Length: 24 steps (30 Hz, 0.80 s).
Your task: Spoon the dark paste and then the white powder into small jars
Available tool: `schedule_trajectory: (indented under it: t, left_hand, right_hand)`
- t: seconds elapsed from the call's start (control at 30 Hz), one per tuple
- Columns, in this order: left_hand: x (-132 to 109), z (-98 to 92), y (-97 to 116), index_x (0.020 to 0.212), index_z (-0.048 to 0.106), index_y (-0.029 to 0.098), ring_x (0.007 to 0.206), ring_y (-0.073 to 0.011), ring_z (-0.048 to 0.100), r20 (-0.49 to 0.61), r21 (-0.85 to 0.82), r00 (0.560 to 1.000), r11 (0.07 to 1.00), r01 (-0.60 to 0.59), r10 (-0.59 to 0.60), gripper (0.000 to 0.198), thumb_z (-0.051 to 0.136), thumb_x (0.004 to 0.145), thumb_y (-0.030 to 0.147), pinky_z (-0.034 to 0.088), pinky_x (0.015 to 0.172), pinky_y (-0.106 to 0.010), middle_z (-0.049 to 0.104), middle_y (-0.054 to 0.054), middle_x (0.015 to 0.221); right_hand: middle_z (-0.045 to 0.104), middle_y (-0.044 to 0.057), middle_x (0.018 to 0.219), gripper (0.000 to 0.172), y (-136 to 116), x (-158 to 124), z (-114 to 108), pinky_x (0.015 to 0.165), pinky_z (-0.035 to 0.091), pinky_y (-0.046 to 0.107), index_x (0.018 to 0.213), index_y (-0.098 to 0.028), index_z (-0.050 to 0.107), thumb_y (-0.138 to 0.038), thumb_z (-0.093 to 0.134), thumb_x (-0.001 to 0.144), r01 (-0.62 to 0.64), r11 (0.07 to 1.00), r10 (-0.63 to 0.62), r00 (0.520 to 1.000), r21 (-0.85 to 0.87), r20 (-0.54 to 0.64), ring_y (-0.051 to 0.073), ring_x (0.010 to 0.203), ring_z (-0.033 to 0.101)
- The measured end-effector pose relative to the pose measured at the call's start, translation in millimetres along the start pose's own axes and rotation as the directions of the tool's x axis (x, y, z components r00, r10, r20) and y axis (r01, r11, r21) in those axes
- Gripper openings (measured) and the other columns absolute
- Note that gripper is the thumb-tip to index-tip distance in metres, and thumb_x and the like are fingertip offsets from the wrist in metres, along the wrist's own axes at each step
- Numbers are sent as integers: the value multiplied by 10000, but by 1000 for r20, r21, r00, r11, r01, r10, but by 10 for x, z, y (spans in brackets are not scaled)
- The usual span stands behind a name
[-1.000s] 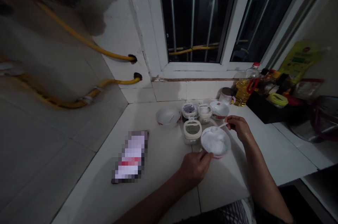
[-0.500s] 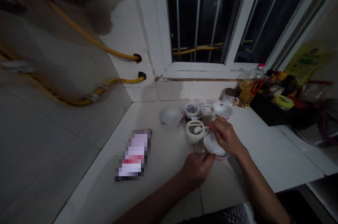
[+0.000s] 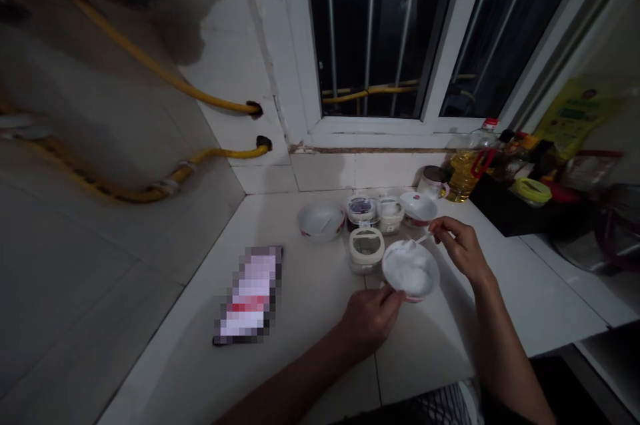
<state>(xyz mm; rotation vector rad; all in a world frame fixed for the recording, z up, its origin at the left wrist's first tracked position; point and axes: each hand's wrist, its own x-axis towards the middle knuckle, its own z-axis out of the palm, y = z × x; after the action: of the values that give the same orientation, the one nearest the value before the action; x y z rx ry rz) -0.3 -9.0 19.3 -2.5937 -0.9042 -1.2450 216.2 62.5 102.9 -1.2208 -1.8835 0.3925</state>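
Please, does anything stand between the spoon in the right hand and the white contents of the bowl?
Nothing visible does. The right hand holds the spoon at the far rim of the open bowl. The nearest jar stands beside it, on the left.

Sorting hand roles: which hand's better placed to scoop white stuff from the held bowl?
Right hand, I'd say: it holds the spoon, its tip at the bowl's far side, by the white stuff. The left hand is occupied gripping the near rim.
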Motion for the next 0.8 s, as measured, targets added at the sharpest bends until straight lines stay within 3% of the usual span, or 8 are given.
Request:
schedule_trajectory:
  t: [0.1,0.2,0.33,0.47,0.7,0.8]
  left_hand:
    - [0,8,-2,957,606,133,552,-129,625,8,3,1000,1000,0,0,248,360,969,161,495,506,-210,657,-44,710]
    - [-7,17,0,963,609,127,541,-127,616,13,-1,1000,1000,0,0,247,365,968,167,491,502,-207,646,-43,694]
    - [-16,12,1,981,610,124,558,-128,625,29,-6,1000,1000,1,0,252,363,969,170,494,513,-204,652,-49,712]
    - [-16,7,-5,995,602,117,551,-132,624,10,-6,1000,1000,-13,13,238,371,961,159,494,505,-212,662,-53,729]
    - [-25,25,-13,996,605,121,540,-129,617,-15,-2,1000,1000,-18,18,210,402,944,137,483,495,-209,661,-49,723]
    - [-13,16,0,968,611,125,536,-128,618,-10,-2,1000,1000,-14,14,214,399,953,148,479,493,-208,652,-41,703]
  right_hand:
    - [608,5,682,153,16,23,76,638,392,276,777,-198,629,-205,479,810,-30,999,36,990,-44,139,169,645,543]
    - [582,-10,628,154,-11,39,181,615,375,268,727,-195,613,-218,470,779,-129,990,114,964,48,240,161,622,527]
    - [532,-27,549,128,18,76,173,599,356,268,687,-183,605,-268,512,709,-306,919,269,948,251,170,147,569,487]
    - [522,-23,511,134,87,123,61,593,339,275,662,-176,616,-286,544,642,-379,835,352,925,399,143,140,540,458]
    - [518,-30,536,125,120,110,80,598,325,268,673,-178,616,-285,552,658,-355,853,319,935,382,155,133,556,453]
    - [525,-29,555,123,95,91,181,608,334,266,673,-178,620,-277,546,680,-331,887,261,934,323,242,138,581,472]
